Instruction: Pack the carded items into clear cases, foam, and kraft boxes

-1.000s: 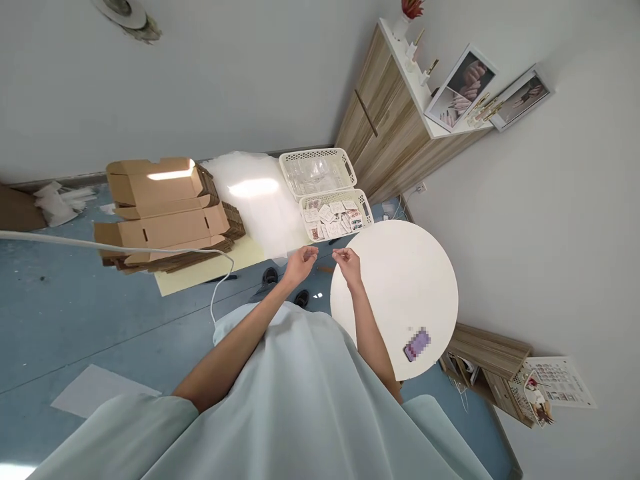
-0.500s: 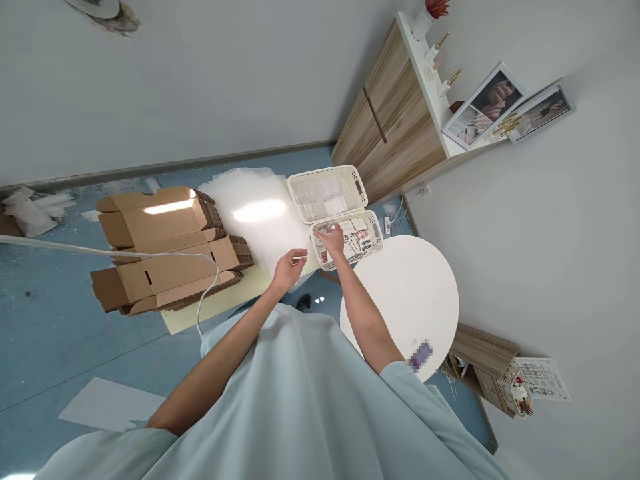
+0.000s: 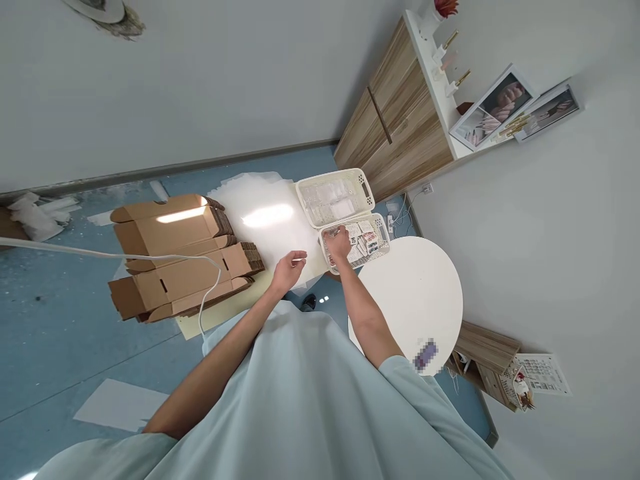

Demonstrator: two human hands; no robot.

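Observation:
My right hand [image 3: 339,245] reaches into the near white plastic basket [image 3: 386,235], at its left end. Its fingers are curled down among small printed packets [image 3: 361,241]; whatever they pinch is too small to make out. My left hand [image 3: 289,272] hovers over the front edge of the pile of translucent white sheets [image 3: 270,233]. Its fingers point right, with the thumb apart from them, and I see nothing held. Behind the near basket stands a second white basket [image 3: 306,208] with clear plastic packets [image 3: 333,197] in it.
Stacks of flattened brown cardboard boxes [image 3: 175,230] lie left of the sheets on a pale yellow tabletop [image 3: 193,325]. A white cable [image 3: 125,255] crosses over them. At right stand a round white table [image 3: 410,293] and, behind it, a wood-grain cabinet [image 3: 400,113].
The whole view has shifted slightly, so things sit a little further right. My right hand stays in the near basket, its fingers slightly lower among the packets. My left hand has hardly moved.

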